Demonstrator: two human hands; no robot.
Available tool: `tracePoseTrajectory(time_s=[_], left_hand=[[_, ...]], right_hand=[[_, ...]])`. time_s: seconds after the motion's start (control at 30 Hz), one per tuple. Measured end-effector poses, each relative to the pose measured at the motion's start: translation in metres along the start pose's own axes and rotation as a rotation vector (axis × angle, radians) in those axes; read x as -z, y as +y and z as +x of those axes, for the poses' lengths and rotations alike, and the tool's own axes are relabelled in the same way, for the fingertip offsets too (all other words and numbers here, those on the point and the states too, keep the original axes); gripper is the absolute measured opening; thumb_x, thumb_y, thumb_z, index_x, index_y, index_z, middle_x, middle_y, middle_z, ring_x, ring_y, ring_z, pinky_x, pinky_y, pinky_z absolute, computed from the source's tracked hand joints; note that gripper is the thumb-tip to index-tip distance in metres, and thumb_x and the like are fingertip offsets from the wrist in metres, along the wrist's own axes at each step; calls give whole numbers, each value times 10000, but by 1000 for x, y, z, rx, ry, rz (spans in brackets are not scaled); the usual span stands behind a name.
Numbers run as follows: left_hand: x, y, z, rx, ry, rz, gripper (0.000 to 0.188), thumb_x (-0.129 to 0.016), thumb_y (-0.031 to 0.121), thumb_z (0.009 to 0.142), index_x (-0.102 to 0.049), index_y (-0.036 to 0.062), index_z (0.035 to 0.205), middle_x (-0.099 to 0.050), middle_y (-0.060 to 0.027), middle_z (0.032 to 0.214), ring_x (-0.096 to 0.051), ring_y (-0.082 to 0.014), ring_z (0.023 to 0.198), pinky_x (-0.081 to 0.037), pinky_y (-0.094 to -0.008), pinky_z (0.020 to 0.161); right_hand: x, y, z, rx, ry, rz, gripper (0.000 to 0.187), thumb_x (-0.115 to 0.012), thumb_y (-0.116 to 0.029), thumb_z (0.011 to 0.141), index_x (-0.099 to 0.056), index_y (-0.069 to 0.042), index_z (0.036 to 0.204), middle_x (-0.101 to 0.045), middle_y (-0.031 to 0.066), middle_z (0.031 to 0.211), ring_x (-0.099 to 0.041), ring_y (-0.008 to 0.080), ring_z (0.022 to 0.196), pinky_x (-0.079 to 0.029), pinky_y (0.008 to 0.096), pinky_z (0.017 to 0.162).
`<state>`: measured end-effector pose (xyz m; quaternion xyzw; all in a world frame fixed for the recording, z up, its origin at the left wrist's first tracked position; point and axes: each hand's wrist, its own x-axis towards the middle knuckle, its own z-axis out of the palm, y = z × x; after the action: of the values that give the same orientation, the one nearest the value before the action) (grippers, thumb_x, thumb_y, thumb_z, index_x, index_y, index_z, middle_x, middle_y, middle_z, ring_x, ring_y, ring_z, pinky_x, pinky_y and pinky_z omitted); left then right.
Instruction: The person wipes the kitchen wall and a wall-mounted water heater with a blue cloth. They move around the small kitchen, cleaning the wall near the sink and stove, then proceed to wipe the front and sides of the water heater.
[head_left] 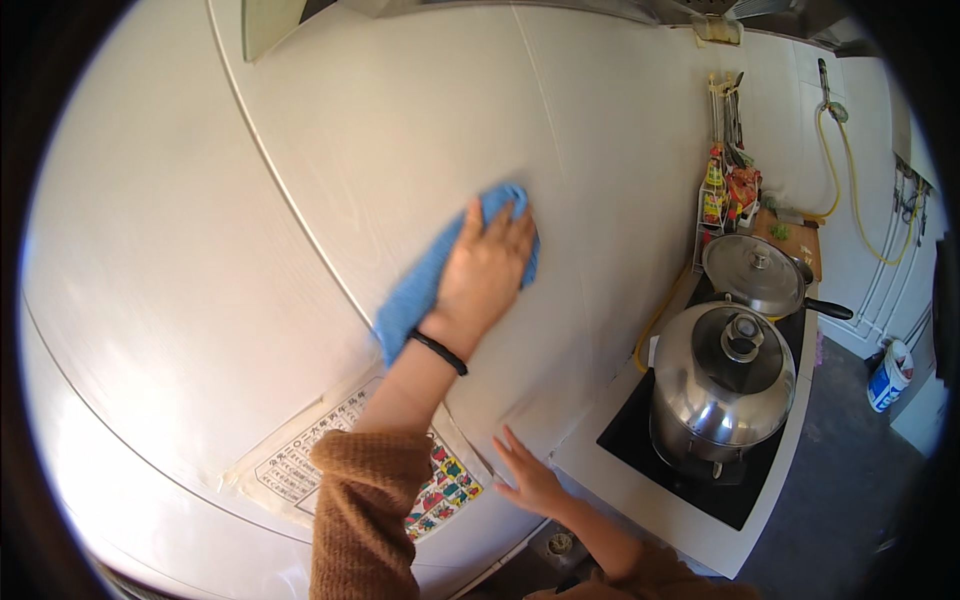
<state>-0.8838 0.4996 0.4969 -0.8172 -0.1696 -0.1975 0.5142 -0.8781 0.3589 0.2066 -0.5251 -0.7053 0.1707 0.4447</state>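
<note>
Against the pale panel (400, 120), my left hand (485, 270) presses a blue cloth (410, 290) flat, with its fingers laid over the cloth's upper part. The rest of the cloth hangs out beneath the palm toward the lower left. A black band (438, 351) circles that wrist, and the brown sleeve is pushed up the forearm. Lower and to the right, my right hand (532, 487) is open with spread fingers and holds nothing. Its fingertips are at the panel surface, beside a printed sheet (290, 465) partly covered by my left arm.
To the right, a large steel pot (718, 390) stands on a black cooktop (660, 475). Behind it is a lidded pan (755, 272) with its handle (828, 309) jutting right. A rack (712, 200) of bottles, a cutting board (800, 245) and a floor bucket (889, 376) are farther off.
</note>
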Motion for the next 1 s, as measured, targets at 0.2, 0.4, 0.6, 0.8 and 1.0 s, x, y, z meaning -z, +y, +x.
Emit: tracePoseTrajectory(time_s=[0.2,0.4,0.6,0.8,1.0], left_hand=[[-8,-7,13,-64,-26,-87,623,-721,311,744,-566,106,1311,-487,-36,1426,-455,-180,1305,-246,-511,1129],[45,-76,67,147,73,49,610,-714,338,762,-559,126,1313,-480,-8,1428,-450,-186,1306,-257,-553,1107],[36,-45,54,175,73,56,652,-764,270,710,-552,107,1305,-489,-15,1405,-451,-202,1303,-305,-554,1089],[-3,25,-9,-38,-105,-94,631,-715,324,710,-566,86,1276,-474,-43,1416,-440,-197,1314,-239,-527,1127],[15,18,-3,11,-130,-448,623,-735,281,684,-503,82,1227,-461,-85,1404,-428,-253,1313,-218,-551,1123]], right_hand=[[-12,13,-38,-44,-127,44,797,-708,-181,811,-288,-90,1481,-155,227,1556,-433,378,1306,-459,402,980],[-16,11,-25,24,-167,143,795,-709,-161,806,-295,-146,1484,-155,215,1559,-437,382,1299,-460,401,984],[2,10,-19,0,-181,190,756,-710,-162,817,-339,-172,1475,-200,183,1554,-348,325,1382,-387,400,1064],[61,3,17,134,397,198,690,-695,-135,829,-366,-79,1433,-264,198,1524,-413,345,1322,-377,422,1057],[127,-39,81,199,729,740,527,-561,-180,938,-384,-34,1412,-316,168,1506,-319,264,1388,-276,414,1112]])
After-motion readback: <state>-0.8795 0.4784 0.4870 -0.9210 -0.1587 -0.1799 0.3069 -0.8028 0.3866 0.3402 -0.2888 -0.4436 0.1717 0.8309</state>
